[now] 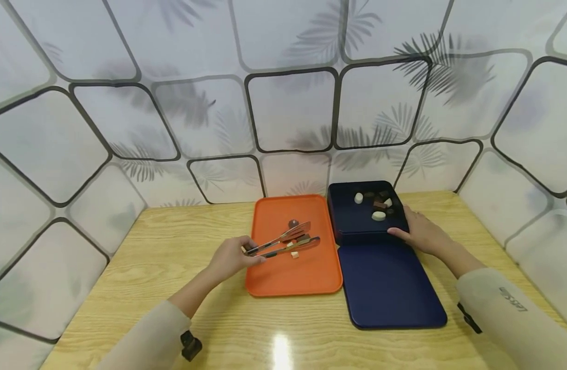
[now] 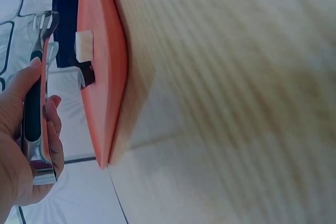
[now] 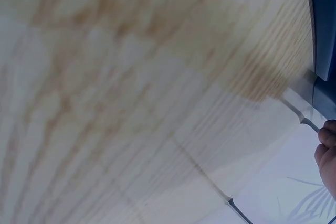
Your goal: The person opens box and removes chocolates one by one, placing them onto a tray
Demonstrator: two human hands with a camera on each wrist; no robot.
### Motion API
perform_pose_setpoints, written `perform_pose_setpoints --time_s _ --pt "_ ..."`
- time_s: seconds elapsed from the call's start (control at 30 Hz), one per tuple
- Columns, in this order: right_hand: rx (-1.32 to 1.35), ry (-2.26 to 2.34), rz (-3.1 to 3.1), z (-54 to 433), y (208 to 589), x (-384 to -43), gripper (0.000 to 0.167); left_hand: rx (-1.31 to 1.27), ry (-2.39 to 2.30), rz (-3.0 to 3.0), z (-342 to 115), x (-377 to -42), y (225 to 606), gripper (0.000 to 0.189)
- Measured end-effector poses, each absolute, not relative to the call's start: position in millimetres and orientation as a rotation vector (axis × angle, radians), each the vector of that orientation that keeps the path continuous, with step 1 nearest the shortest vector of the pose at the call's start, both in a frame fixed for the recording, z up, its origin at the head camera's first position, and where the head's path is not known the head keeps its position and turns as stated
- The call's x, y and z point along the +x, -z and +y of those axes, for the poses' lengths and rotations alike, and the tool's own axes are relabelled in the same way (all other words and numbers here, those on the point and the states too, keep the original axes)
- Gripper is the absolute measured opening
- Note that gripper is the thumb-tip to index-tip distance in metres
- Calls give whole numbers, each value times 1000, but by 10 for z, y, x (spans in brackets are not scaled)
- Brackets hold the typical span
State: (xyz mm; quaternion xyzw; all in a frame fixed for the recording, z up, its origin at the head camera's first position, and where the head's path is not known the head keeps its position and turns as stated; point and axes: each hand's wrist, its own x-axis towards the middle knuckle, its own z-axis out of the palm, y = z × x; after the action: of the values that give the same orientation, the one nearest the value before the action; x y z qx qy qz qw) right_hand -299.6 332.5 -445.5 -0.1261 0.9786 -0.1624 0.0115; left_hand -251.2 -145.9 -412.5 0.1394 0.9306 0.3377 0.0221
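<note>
My left hand (image 1: 232, 255) holds a pair of metal tongs (image 1: 300, 230) with dark grips, their jaws apart above the orange tray (image 1: 292, 277). In the left wrist view, the thumb and fingers wrap the tongs' dark grip (image 2: 33, 106). On the tray lie small white cubes (image 1: 294, 255) and brown pieces, like chocolates (image 1: 293, 224), partly hidden by the tongs. My right hand (image 1: 422, 232) rests against the right front corner of a dark blue box (image 1: 357, 223), its thumb extended along the front rim. White pieces (image 1: 378, 216) and brown pieces (image 1: 379, 204) lie inside the box.
A flat dark blue tray or lid (image 1: 391, 288) lies directly in front of the box. Everything stands on a light wooden table (image 1: 172, 231). A patterned white cloth wall (image 1: 288, 113) encloses the back and both sides.
</note>
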Motion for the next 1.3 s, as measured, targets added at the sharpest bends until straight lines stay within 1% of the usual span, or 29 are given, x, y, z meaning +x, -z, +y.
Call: perform_pose_setpoints --time_s 0.17,0.4,0.67,0.97,1.17,1.3 --pt "-391 514 3057 3327 4454 -2987 95 438 -1036 2863 -1266 -2650 4085 29" --pt "-357 480 3041 3326 4429 -2969 98 481 -1023 2884 -1044 -2783 4034 31" --pt "-383 475 3044 3332 4415 -2972 97 546 -1020 2855 -778 -2933 3986 29" --pt "-417 483 3068 3335 4413 -2975 94 478 -1006 2766 -442 -3090 3920 26" --pt "-430 501 3068 3328 4434 -2990 93 459 -909 2798 -183 -3232 3895 35" --pt "-435 516 3078 3336 4448 -2998 92 415 -929 2770 -15 -3315 3874 35"
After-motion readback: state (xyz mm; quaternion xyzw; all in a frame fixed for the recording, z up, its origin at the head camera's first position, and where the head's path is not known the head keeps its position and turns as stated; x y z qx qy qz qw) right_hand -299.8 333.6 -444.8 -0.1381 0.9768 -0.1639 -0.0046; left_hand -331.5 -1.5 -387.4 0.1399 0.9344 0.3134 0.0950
